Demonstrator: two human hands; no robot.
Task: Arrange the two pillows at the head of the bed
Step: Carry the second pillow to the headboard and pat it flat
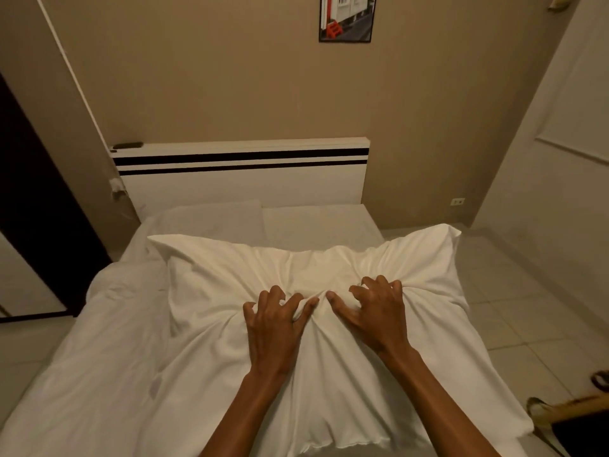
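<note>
Hands' grip [324,311] on white pillow [211,291]

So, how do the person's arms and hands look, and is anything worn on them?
Both arms are bare as far as the frame shows: no sleeves, watch or bracelet. The left hand and the right hand wear no gloves, and I see no rings on the fingers.

We see the pillow [230,291] in matt, creased white cloth; the headboard [244,186], upper centre, looks smooth and faintly glossy.
</note>
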